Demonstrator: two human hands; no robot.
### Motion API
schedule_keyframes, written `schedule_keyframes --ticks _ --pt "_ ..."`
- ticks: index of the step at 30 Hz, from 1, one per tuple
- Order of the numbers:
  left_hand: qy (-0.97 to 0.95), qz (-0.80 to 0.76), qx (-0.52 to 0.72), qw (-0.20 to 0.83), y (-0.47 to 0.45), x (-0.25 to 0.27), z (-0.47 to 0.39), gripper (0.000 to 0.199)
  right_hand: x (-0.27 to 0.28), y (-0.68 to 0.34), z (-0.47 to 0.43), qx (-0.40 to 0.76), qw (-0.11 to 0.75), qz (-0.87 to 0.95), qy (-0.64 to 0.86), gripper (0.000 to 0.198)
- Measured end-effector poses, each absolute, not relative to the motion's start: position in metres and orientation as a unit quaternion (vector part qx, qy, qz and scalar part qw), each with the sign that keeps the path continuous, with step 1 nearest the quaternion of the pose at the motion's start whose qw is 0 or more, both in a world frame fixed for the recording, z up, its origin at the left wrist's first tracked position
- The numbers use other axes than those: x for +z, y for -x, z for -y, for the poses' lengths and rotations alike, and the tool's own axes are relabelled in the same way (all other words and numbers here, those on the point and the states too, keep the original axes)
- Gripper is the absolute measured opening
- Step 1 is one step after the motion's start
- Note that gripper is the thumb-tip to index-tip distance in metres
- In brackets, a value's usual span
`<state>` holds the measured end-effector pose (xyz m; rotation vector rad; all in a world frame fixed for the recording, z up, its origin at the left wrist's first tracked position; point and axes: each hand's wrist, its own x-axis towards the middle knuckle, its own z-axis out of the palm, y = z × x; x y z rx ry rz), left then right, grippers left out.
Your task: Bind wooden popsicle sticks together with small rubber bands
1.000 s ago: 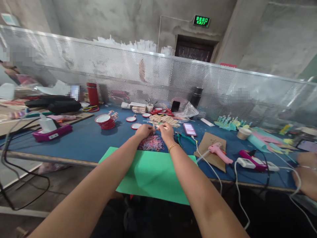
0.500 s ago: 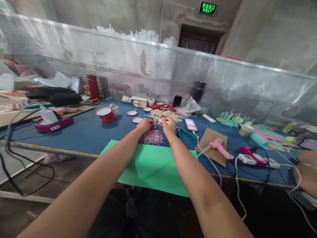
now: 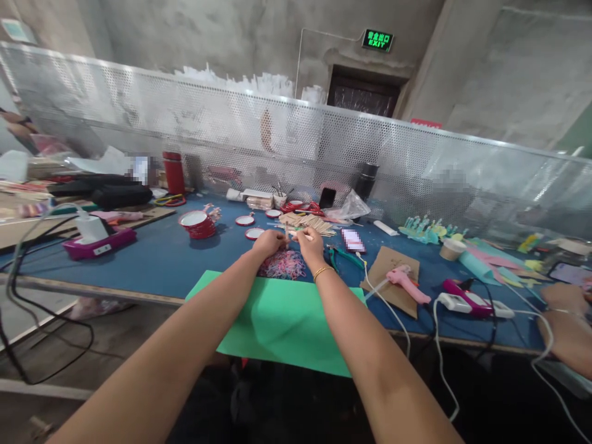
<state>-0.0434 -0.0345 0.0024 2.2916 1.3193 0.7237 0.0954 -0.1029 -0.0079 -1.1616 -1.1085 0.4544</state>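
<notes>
My left hand [image 3: 271, 242] is closed around a short, light wooden stick [image 3: 287, 231] that stands upright from its fingertips. Close beside it, my right hand [image 3: 309, 242] is closed in a pinch near the stick; what lies in its fingers is small and pale, and I cannot make it out. Below both hands lies a heap of thin multicoloured loops or strings [image 3: 283, 266], like little rubber bands. A green sheet [image 3: 282, 324] hangs over the table's front edge under my forearms. Just beyond my hands, flat wooden sticks [image 3: 314, 224] are piled loosely.
Left stand red-rimmed white round pieces [image 3: 198, 228], stacked, and a purple power strip [image 3: 115, 242]. Right are green-handled pliers [image 3: 346, 256], a phone [image 3: 353, 240], a pink glue gun [image 3: 407, 283] on cardboard, and trailing cables. Another person's arm [image 3: 568, 320] rests at far right. A perforated metal screen [image 3: 222, 123] closes the back.
The camera view has tilted slightly, so the scene sits lower. My hands stay together over the coloured heap, with the stick still upright between them.
</notes>
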Motion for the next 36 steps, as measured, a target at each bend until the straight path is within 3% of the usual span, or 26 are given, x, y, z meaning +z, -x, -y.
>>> schedule_keyframes --ticks 36 --pt "-0.810 -0.467 0.270 0.231 0.041 0.006 0.042 0.040 -0.016 -0.098 0.093 0.183 0.653 0.510 0.529 0.019"
